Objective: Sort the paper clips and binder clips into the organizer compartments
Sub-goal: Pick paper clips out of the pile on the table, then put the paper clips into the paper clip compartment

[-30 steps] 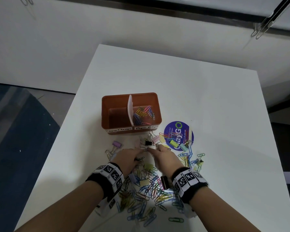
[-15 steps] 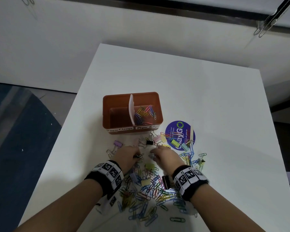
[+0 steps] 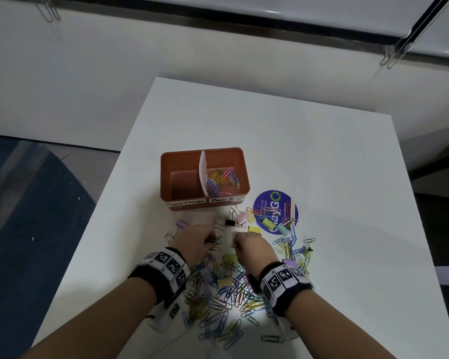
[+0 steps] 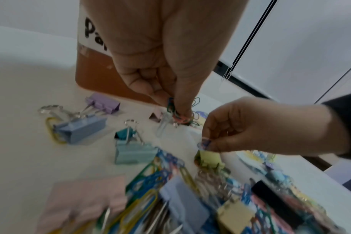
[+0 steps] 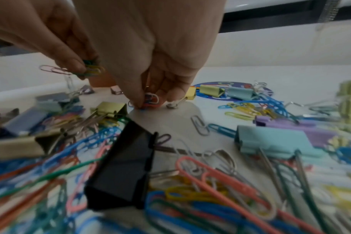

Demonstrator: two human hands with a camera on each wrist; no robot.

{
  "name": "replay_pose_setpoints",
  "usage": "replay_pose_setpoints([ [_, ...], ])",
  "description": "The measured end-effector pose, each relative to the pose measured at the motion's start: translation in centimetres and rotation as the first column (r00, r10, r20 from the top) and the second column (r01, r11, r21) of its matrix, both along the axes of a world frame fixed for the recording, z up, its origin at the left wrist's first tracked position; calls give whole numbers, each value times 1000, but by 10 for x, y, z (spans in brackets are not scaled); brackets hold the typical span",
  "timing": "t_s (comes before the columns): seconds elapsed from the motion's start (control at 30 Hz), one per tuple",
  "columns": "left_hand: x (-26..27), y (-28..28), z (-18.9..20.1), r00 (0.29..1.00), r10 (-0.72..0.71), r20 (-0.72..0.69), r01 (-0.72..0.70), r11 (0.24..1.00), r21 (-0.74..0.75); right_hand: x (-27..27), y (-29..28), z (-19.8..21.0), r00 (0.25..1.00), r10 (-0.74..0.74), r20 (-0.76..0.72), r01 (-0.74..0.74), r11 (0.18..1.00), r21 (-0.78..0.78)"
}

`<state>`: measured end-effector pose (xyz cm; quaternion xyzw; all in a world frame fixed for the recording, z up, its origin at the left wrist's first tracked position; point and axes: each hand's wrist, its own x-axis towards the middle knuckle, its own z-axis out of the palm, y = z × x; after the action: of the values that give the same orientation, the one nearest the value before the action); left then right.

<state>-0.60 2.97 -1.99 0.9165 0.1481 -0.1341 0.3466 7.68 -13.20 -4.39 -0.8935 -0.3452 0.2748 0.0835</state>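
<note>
Left hand: left hand (image 4: 160, 52) pinches a small bunch of paper clips (image 4: 177, 113) at its fingertips, low over the table (image 3: 322, 156).
Right hand: right hand (image 5: 150, 47) pinches a few paper clips at the tabletop, just at 3 o'clock of the left.
Loose pile: mixed paper clips and binder clips (image 3: 228, 294) spread at 6 o'clock of both hands.
Organizer: orange organizer (image 3: 182, 161) sits at 12 o'clock; its right compartment holds paper clips, its left shows none.
Sticker: round purple sticker (image 3: 275, 203) lies at 4 o'clock of the organizer.
</note>
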Motion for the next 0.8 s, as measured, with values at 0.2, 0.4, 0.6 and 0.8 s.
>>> replay_pose_setpoints([
  [0.2,11,9,45,971,24,239,-17,999,-34,18,-4,48,989,-139,-55,149,945,291],
  [0.4,59,24,94,893,90,440,-98,995,-5,69,32,108,973,-221,60,167,863,478],
  [0.6,88,24,88,949,172,265,-206,973,107,87,67,98,978,-207,23,181,899,398],
  [0.8,53,21,70,943,91,321,-95,995,-3,69,19,78,958,-256,-132,288,865,411],
])
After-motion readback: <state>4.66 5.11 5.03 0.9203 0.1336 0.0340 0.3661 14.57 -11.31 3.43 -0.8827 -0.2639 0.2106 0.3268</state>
